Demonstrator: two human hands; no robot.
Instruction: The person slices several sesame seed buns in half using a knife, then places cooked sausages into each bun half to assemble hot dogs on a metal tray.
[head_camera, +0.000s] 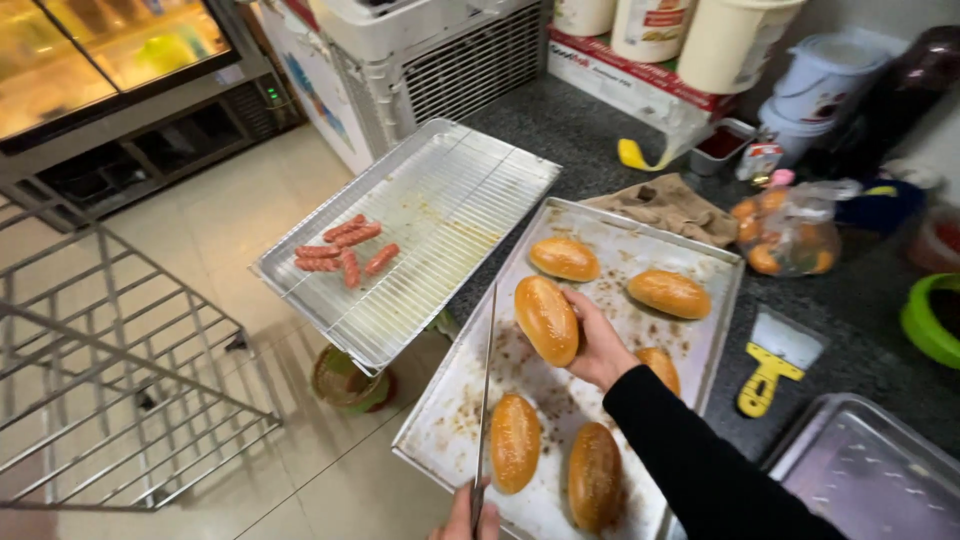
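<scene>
While the right hand (598, 345) lifts a golden bread roll (547, 319) just above the big baking tray (452, 435), fingers curled round its far side, the left hand (465, 520) at the bottom edge pinches the handle of a long thin knife (487, 400) whose blade runs up beside the roll. Judging from this, the roll wants a firm but gentle hold so the crust does not crush, with the fingertips kept clear of the blade's line. Five more rolls lie on the crumb-strewn tray. A second tray with a wire rack (440, 215) overhangs the edge nearby and carries a few small sausages (343, 256) at its near corner. On the dark speckled table (850, 310) sit a yellow-handled scraper (770, 365), a crumpled brown cloth (668, 205) and a bag of orange fruit (790, 235); pale floor tiles and a metal rack frame (110, 380) show to the left.
</scene>
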